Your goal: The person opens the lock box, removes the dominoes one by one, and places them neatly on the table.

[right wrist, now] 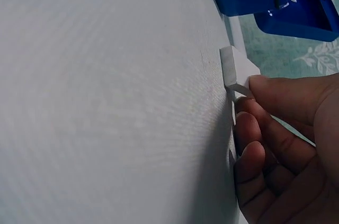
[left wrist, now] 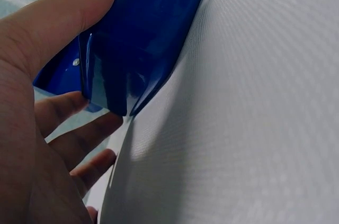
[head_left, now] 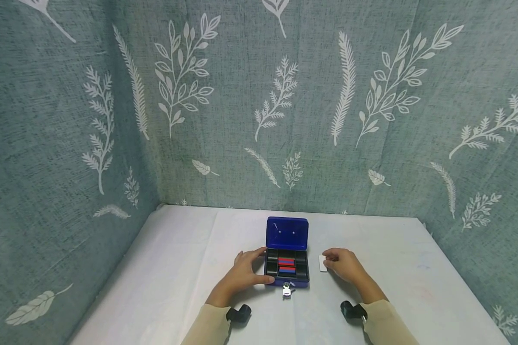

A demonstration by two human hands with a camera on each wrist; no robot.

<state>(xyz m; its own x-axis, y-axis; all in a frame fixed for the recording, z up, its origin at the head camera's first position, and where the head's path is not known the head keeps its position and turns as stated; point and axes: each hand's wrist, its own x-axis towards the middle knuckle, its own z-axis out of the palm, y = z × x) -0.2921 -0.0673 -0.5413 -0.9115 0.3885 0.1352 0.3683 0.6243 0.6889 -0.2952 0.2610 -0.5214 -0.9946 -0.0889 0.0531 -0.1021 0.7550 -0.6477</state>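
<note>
A blue metal cash box [head_left: 302, 283] stands on the table with its lid [head_left: 287, 233] raised. Inside it, a black compartment tray [head_left: 301, 271] bears two blocks [head_left: 286, 262] striped red and blue in its middle column. Keys [head_left: 287, 290] hang at the front lock. My left hand [head_left: 244, 273] holds the box at its left side, thumb on the front corner and fingertips at the rear corner. To the right of the box, my right hand [head_left: 347, 265] pinches a small flat white block [right wrist: 242, 70] between thumb and fingers, low against the tablecloth.
A white cloth covers the table [head_left: 177, 249]. Behind and beside it hangs a green curtain [head_left: 241, 158] with white leaf prints. A dark wrist camera [head_left: 239, 314] sits on the left wrist, another camera [head_left: 352, 310] on the right.
</note>
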